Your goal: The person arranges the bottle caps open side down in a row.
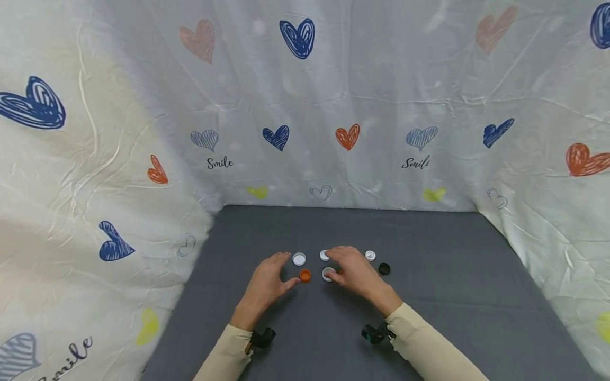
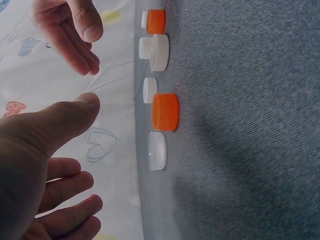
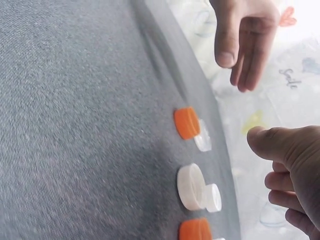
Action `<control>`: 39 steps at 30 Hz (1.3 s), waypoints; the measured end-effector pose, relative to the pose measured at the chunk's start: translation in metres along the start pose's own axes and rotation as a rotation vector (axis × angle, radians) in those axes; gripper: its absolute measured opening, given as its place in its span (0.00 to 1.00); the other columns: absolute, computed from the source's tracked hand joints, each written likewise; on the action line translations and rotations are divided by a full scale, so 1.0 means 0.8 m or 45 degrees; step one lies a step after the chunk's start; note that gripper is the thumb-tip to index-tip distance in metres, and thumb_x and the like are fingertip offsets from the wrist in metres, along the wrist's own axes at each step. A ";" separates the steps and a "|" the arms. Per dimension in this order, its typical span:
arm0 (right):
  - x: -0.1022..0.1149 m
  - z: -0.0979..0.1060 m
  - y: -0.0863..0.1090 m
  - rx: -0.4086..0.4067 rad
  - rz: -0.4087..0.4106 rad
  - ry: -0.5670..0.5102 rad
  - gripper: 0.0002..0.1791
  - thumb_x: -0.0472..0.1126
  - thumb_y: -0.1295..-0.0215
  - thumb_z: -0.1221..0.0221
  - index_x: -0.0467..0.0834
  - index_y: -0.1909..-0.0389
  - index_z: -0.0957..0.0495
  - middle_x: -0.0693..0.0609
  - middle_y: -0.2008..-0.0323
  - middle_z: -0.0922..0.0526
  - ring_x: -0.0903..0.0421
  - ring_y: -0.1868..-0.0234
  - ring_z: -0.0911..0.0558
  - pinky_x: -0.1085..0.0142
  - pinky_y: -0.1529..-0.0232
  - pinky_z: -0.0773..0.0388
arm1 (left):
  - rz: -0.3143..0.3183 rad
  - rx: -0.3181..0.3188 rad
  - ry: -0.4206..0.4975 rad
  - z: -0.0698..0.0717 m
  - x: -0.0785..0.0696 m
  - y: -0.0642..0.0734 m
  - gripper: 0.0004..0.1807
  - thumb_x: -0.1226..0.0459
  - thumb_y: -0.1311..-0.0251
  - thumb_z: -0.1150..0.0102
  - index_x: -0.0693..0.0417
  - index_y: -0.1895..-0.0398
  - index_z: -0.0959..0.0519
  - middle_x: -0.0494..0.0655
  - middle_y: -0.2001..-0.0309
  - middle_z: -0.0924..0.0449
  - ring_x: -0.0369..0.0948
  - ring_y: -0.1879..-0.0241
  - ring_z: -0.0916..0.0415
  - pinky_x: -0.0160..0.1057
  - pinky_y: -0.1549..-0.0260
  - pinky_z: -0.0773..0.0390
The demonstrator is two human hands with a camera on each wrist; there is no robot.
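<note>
Small bottle caps lie spread over the grey cloth between and beyond the hands. My left hand (image 1: 267, 283) hovers empty at the left, fingers loosely bent, thumb pointing at an orange cap (image 1: 305, 275); a white cap (image 1: 298, 259) lies just behind that one. Also holding nothing, my right hand (image 1: 355, 271) hangs over a larger white cap (image 1: 328, 274) and partly covers a smaller white cap (image 1: 324, 255). A second orange cap (image 3: 195, 230) is mostly hidden under it in the head view. Both wrist views show the hands raised above the caps, apart from them.
To the right of my right hand lie another white cap (image 1: 370, 255) and a black cap (image 1: 384, 269). The grey cloth-covered table (image 1: 429, 328) ends at a white curtain (image 1: 305, 95) printed with hearts, which hangs at the back and both sides.
</note>
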State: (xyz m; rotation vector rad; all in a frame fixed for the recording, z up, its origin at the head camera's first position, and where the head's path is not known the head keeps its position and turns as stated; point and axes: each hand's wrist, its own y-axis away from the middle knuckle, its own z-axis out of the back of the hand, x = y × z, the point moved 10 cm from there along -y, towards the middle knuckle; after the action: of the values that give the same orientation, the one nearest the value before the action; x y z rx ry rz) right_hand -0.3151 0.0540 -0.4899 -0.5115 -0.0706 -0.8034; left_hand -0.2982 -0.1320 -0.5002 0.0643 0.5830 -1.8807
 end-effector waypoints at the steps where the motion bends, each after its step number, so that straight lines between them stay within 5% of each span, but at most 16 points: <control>1: 0.001 -0.002 -0.001 -0.004 0.006 -0.002 0.28 0.50 0.41 0.28 0.42 0.42 0.19 0.48 0.45 0.15 0.49 0.42 0.18 0.49 0.35 0.28 | 0.000 0.000 0.001 -0.002 0.001 0.000 0.38 0.49 0.52 0.22 0.55 0.38 0.21 0.54 0.41 0.19 0.51 0.39 0.22 0.53 0.43 0.22; 21: 0.020 -0.035 -0.017 -0.018 0.060 -0.012 0.21 0.46 0.43 0.27 0.42 0.50 0.15 0.51 0.54 0.12 0.51 0.50 0.15 0.52 0.41 0.24 | 0.001 -0.001 0.017 -0.030 0.002 0.000 0.28 0.53 0.53 0.20 0.53 0.48 0.15 0.50 0.49 0.14 0.47 0.49 0.16 0.47 0.50 0.18; 30: 0.029 -0.062 -0.020 0.043 0.060 0.069 0.17 0.45 0.43 0.28 0.44 0.53 0.14 0.54 0.59 0.12 0.55 0.55 0.15 0.55 0.44 0.23 | 0.052 0.028 0.014 -0.042 0.003 0.004 0.27 0.55 0.51 0.21 0.54 0.48 0.15 0.51 0.50 0.13 0.48 0.52 0.15 0.48 0.53 0.17; 39: 0.032 -0.078 -0.019 0.056 0.019 0.119 0.13 0.45 0.41 0.29 0.46 0.56 0.14 0.54 0.61 0.12 0.56 0.57 0.15 0.56 0.44 0.23 | 0.013 0.030 -0.024 -0.050 -0.001 0.003 0.22 0.57 0.49 0.23 0.55 0.51 0.14 0.52 0.54 0.13 0.49 0.56 0.15 0.49 0.56 0.17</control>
State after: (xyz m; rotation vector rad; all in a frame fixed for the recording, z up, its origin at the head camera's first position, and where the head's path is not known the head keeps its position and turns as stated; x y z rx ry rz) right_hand -0.3159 -0.0007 -0.5322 -0.4320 0.0020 -0.8086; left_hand -0.3049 -0.1154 -0.5360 0.0653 0.5467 -1.8763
